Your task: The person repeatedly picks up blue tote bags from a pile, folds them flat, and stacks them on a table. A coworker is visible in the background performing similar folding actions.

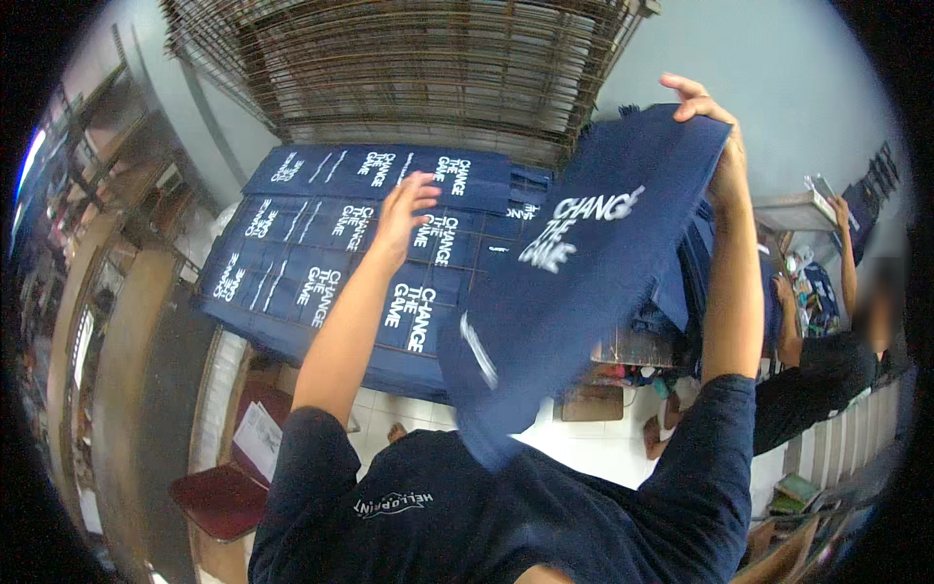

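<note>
High on the right, my right hand (718, 136) grips the upper corner of a navy cloth piece (613, 302) with white printing. The cloth hangs slantwise from that hand down toward my chest, its lower end blurred. My left hand (407, 209) is open, fingers spread, with nothing in it. It hovers over similar navy printed cloth pieces (292, 253) laid flat in rows on a table in front of me. The hanging cloth hides the right part of these rows.
A stack of wire drying racks (409, 78) rises behind the table. More navy cloth (671, 292) hangs at the right. Another person (827, 370) works farther right near a white shelf (793, 209). A dark red chair (222, 496) with papers (258, 438) stands at lower left.
</note>
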Tool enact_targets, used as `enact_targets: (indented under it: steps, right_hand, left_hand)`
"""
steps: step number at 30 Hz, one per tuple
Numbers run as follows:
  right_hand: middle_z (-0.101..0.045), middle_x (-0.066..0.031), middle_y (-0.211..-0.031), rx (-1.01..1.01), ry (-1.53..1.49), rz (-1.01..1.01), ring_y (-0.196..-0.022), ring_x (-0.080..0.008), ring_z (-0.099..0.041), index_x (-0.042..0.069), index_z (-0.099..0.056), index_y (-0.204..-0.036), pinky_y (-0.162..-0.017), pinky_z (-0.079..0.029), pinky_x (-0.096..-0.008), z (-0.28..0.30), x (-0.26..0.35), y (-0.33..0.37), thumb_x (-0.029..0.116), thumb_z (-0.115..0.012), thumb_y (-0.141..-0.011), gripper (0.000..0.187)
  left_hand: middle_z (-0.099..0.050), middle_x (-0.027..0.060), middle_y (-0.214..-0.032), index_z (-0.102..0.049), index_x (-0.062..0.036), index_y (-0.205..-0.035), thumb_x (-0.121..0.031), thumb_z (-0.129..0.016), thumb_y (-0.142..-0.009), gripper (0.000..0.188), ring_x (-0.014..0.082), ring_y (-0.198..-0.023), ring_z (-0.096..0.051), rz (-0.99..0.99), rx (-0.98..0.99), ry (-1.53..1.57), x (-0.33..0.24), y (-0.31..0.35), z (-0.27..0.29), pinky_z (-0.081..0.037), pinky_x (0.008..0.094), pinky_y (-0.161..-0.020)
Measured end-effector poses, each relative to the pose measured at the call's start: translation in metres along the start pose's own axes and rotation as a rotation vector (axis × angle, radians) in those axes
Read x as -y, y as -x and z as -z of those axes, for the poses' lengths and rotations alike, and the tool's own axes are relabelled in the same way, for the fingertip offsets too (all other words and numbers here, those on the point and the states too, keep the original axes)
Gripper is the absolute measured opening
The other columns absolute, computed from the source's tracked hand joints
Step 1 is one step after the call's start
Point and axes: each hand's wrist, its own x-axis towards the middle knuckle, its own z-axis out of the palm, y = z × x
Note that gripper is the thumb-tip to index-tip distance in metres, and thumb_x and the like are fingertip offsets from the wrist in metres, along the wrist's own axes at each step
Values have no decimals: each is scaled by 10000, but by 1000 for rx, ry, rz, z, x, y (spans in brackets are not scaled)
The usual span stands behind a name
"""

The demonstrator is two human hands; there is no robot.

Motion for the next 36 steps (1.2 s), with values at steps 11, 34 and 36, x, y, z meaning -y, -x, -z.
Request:
enact_targets:
  steps: [11, 34, 36]
  right_hand:
    - [-413, -193, -1357, 392, -475, -137, -1178, -331, -454, 124, -663, -700, -961, -416, -430, -93, -16, -55, 229, -639, -799, 146]
    - [-550, -216, -1179, -276, -1291, -1134, -973, -378, -599, 65, -376, -1319, -793, -506, -450, -402, -27, 143, 698, -231, -854, 799]
    - [-538, -219, -1202, -359, -1346, -1054, -965, -378, -605, 87, -418, -1274, -765, -516, -462, -420, -43, 111, 688, -253, -858, 749]
  left_hand:
    - [-492, 166, -1271, -425, 8, -1293, -520, -448, -884, 668, 273, -1152, -482, -38, 561, 931, -73, 2, -10, -407, 399, -947]
    - [-621, 72, -1003, -551, -28, -1036, -180, -499, -927, 194, 196, -908, -610, -265, -2, 551, -142, -28, 176, -510, 371, -791]
    - [-623, 71, -997, -554, -35, -1039, -183, -488, -931, 195, 192, -893, -614, -253, -42, 515, -133, -43, 211, -514, 371, -775]
